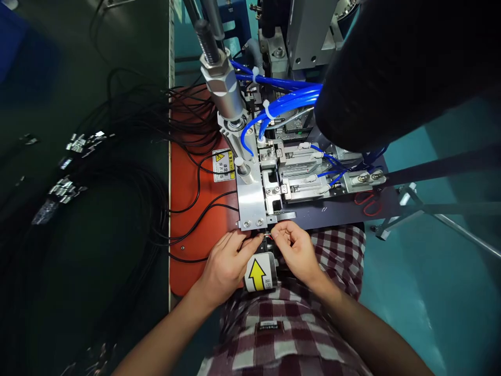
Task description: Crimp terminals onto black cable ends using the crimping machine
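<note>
At the near edge of a metal press fixture (250,206), my two hands meet with their fingertips close together. My left hand (230,261) is closed, thumb and index finger pinching at the end of a black cable (191,259) that runs in under it from the left. My right hand (294,251) is closed in a pinch on a thin red wire (270,237) at that cable end. A small shiny piece shows between the fingertips, too small to make out. Just below lies a white label with a yellow arrow (257,274).
Black cables with shiny metal connectors (66,189) lie at the left. An orange-red board (191,183) bears a warning label (224,165). Blue air tubes (289,102) and cylinders rise ahead. A large black cylinder (376,83) overhangs the upper right. Red-handled scissors (368,203) lie on the right.
</note>
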`<act>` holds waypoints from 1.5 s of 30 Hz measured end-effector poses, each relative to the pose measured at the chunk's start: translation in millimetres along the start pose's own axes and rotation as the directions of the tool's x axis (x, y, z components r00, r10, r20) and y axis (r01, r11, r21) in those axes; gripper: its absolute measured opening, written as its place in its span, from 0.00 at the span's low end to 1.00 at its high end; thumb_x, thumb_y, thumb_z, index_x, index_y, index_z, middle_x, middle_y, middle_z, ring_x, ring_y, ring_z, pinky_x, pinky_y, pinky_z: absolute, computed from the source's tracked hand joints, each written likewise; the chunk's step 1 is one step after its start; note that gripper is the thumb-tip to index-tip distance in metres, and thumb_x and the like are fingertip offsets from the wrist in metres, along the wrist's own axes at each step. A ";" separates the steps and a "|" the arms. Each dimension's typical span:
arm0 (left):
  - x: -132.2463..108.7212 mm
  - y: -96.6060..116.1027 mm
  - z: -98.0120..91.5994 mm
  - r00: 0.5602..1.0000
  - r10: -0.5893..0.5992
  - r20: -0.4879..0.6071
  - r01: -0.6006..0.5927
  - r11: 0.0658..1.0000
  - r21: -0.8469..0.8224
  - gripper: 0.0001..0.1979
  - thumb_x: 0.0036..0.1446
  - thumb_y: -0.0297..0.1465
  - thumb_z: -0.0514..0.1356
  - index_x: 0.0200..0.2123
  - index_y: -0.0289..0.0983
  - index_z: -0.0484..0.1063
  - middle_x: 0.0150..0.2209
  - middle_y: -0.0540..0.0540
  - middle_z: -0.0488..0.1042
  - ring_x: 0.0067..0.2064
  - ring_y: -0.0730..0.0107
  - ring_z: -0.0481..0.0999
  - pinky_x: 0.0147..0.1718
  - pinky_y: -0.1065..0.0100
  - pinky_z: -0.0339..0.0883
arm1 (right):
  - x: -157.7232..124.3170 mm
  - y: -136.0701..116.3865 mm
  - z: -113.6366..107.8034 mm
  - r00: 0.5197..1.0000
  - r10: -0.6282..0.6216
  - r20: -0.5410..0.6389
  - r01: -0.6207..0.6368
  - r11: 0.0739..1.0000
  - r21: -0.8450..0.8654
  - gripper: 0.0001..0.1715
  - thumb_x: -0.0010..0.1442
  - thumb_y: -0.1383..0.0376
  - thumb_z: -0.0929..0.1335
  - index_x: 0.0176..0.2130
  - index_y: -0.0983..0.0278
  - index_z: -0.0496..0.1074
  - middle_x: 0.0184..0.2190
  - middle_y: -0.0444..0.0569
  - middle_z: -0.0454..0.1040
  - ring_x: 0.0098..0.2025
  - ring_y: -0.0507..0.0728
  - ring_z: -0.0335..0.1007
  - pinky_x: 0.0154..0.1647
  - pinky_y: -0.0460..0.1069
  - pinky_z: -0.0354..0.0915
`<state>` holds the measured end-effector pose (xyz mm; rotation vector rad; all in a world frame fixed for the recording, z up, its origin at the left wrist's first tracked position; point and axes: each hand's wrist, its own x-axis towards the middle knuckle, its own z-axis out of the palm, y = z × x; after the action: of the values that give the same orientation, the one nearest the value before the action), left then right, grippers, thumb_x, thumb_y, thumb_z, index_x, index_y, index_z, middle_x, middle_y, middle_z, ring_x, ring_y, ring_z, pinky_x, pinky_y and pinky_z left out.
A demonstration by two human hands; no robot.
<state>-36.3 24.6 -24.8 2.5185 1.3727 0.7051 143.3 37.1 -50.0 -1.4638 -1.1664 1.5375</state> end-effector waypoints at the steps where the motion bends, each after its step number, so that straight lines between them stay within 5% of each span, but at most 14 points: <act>1: -0.1 -0.1 0.2 1.000 -0.001 -0.003 0.001 1.000 -0.002 0.14 0.61 0.20 0.52 0.48 0.33 0.71 0.36 0.41 0.71 0.39 0.65 0.72 0.35 0.66 0.71 | 0.2 0.2 -0.3 1.000 0.002 -0.004 -0.002 1.000 0.005 0.10 0.61 0.59 0.66 0.33 0.64 0.68 0.25 0.43 0.67 0.23 0.50 0.59 0.24 0.45 0.57; 10: 0.3 0.3 -1.0 1.000 -0.014 0.007 0.014 0.999 -0.041 0.16 0.60 0.20 0.53 0.50 0.35 0.70 0.38 0.42 0.70 0.40 0.65 0.72 0.36 0.67 0.71 | 5.2 -1.6 -4.2 0.993 0.070 0.096 -0.082 0.989 0.127 0.11 0.59 0.58 0.67 0.31 0.63 0.68 0.22 0.42 0.65 0.23 0.51 0.59 0.25 0.46 0.58; 13: -0.1 0.5 -1.6 0.999 -0.019 0.029 0.020 0.999 -0.045 0.16 0.60 0.21 0.53 0.50 0.36 0.70 0.39 0.42 0.70 0.40 0.65 0.72 0.36 0.67 0.70 | 2.2 -4.4 -5.3 0.997 -0.057 0.043 0.059 0.997 -0.050 0.10 0.61 0.60 0.65 0.31 0.62 0.68 0.23 0.43 0.66 0.23 0.51 0.59 0.25 0.47 0.58; 16: -0.6 0.5 -1.7 0.999 -0.019 0.028 0.020 0.999 -0.047 0.16 0.60 0.21 0.54 0.50 0.35 0.70 0.39 0.42 0.70 0.39 0.66 0.72 0.35 0.67 0.70 | -1.0 -10.8 -6.2 0.962 -0.270 0.040 0.268 0.907 -0.326 0.09 0.62 0.63 0.64 0.31 0.62 0.69 0.25 0.46 0.69 0.26 0.53 0.62 0.31 0.49 0.60; 18: -0.3 0.5 -1.8 1.000 -0.015 0.021 0.015 0.999 -0.042 0.15 0.60 0.21 0.54 0.50 0.35 0.70 0.38 0.42 0.70 0.38 0.67 0.71 0.34 0.67 0.69 | -1.6 -13.6 -5.8 0.950 -0.306 0.056 0.305 0.876 -0.375 0.08 0.63 0.64 0.63 0.31 0.62 0.69 0.26 0.46 0.69 0.27 0.54 0.63 0.32 0.49 0.60; 25: 0.0 0.1 -1.3 0.999 -0.023 0.028 0.024 0.999 -0.044 0.16 0.60 0.21 0.53 0.50 0.36 0.70 0.39 0.42 0.70 0.40 0.65 0.72 0.36 0.67 0.70 | 2.9 -1.0 0.5 0.998 -0.053 -0.016 0.052 0.996 -0.070 0.10 0.61 0.61 0.65 0.32 0.63 0.69 0.25 0.44 0.69 0.23 0.50 0.60 0.24 0.46 0.58; 31: -2.1 -0.5 0.1 0.999 -0.022 0.031 0.025 0.997 -0.070 0.17 0.60 0.20 0.54 0.51 0.36 0.70 0.40 0.42 0.70 0.40 0.65 0.72 0.37 0.66 0.70 | 6.4 -4.0 -8.5 0.987 0.155 0.040 -0.159 0.970 0.184 0.17 0.56 0.53 0.68 0.31 0.65 0.71 0.21 0.42 0.66 0.20 0.49 0.58 0.19 0.45 0.57; 45: -1.0 0.1 -1.9 0.999 -0.016 0.047 0.018 0.999 -0.043 0.15 0.60 0.21 0.54 0.49 0.34 0.70 0.40 0.41 0.70 0.40 0.66 0.72 0.36 0.68 0.70 | 6.9 -4.5 -3.6 0.960 0.223 0.167 -0.267 0.910 0.317 0.13 0.52 0.57 0.71 0.28 0.64 0.69 0.18 0.38 0.62 0.18 0.47 0.54 0.18 0.44 0.53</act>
<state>-37.6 23.6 -23.4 2.4710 1.3463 0.6613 145.7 45.5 -48.1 -1.3310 -0.7548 1.9200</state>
